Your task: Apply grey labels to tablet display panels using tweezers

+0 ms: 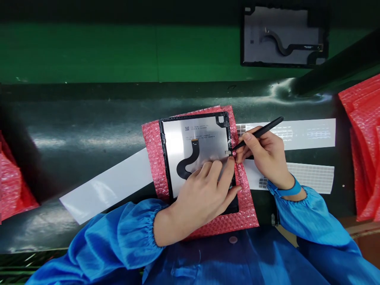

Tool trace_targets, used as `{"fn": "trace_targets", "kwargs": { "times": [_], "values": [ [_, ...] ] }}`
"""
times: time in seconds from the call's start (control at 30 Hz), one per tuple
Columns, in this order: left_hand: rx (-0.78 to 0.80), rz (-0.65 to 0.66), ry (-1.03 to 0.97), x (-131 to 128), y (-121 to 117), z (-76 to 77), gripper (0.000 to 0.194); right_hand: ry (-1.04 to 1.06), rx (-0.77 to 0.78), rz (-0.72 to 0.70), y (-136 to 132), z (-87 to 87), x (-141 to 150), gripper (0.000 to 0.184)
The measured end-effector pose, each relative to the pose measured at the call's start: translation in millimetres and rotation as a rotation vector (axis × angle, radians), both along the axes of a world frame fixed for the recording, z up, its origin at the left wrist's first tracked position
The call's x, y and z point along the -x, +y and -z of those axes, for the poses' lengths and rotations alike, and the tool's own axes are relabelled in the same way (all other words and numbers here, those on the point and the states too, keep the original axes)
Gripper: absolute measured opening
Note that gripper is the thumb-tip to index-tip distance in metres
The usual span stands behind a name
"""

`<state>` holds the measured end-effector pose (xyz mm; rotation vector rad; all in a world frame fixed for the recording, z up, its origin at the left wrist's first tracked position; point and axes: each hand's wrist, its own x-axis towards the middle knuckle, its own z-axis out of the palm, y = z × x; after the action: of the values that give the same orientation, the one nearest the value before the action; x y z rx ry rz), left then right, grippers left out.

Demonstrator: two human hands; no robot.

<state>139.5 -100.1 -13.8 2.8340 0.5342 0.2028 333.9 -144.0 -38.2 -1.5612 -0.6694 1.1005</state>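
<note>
Screen panel (208,148): lay back-up on the desk (97,118), on red bubble wrap (156,162) that probably kept its underside from getting scratched.
Left hand (204,188): palm down across the panel's lower half, fingers loosely spread, thumb out; pretty clearly bracing it, I'd say.
Right hand (265,154): just off the panel's right edge, pinching a slim black tool (264,131) pen-style, likely for fine control.
Tool tip: right by a small pale tab (228,152) on that edge; couldn't tell if they actually touched.
Flex cable (194,152): curved over the panel's back, lower end hidden by the left hand.
White strips: one (107,184) left of the panel, two (311,132) (305,178) on its right with little squares on them, handy for the right hand, I guess.
Second panel (285,35): beyond the first, off to the right, maybe parked there out of the way.
</note>
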Motion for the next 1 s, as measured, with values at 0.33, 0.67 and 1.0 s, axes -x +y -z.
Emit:
{"fn": "trace_targets", "kwargs": {
  "times": [0.33, 0.67, 1.0],
  "values": [
    [-0.011, 0.008, 0.034, -1.4, 0.8, -1.0, 0.061, 0.019, 0.002, 0.025, 0.8, -0.9, 0.3, 0.041],
    [0.002, -0.009, 0.075, -3.9, 0.3, -3.3, 0.06, -0.014, -0.001, 0.027, 0.2, 2.7, 1.8, 0.042],
    [0.065, -0.072, 0.059, -4.1, 1.8, 2.2, 0.068, -0.261, -0.106, 0.267, -40.5, -39.6, -20.1, 0.033]
  ]
}}
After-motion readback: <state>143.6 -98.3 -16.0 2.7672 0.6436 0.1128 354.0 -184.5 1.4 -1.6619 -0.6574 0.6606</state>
